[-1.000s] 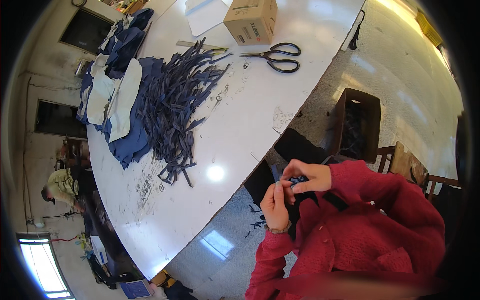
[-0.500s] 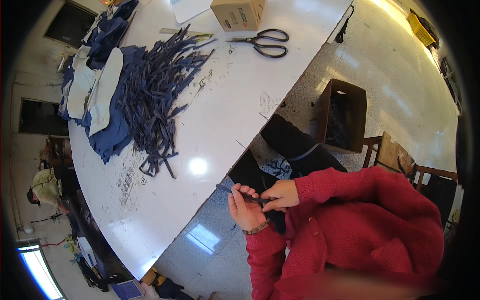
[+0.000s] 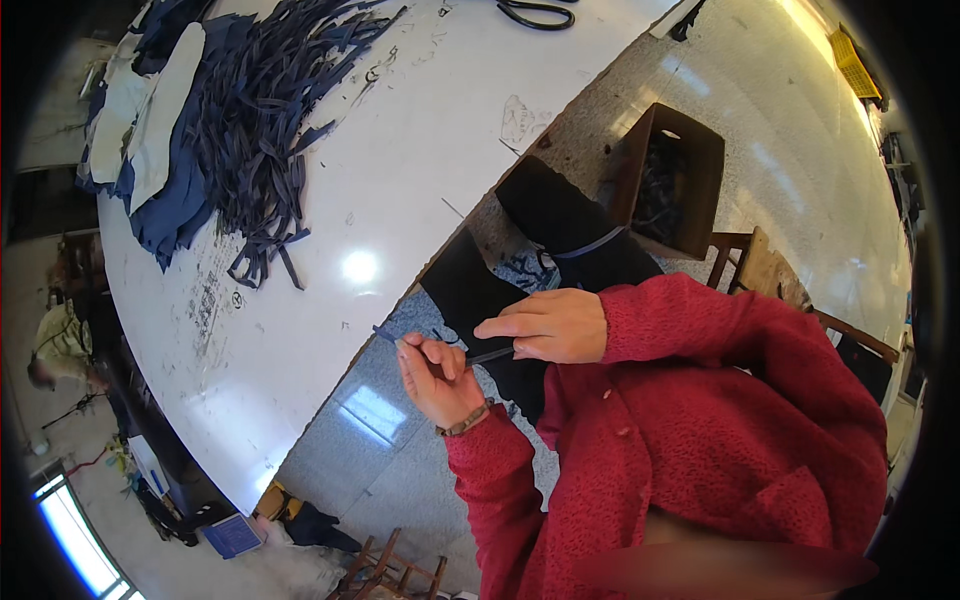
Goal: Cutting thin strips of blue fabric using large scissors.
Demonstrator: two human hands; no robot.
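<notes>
A white worktop point(image 3: 400, 190) runs diagonally across the view above a glossy grey floor. On it lies a pile of dark blue fabric strips point(image 3: 265, 110) beside white and blue cut pieces point(image 3: 150, 120); scissors point(image 3: 535, 12) lie at the top edge. An open cardboard box point(image 3: 672, 180) stands on the floor. Below the worktop edge, the left hand point(image 3: 437, 375) and right hand point(image 3: 545, 325) hold a thin dark strip point(image 3: 487, 355) between them. The fingers of both hands are pinched narrow on the strip, over the person's lap.
</notes>
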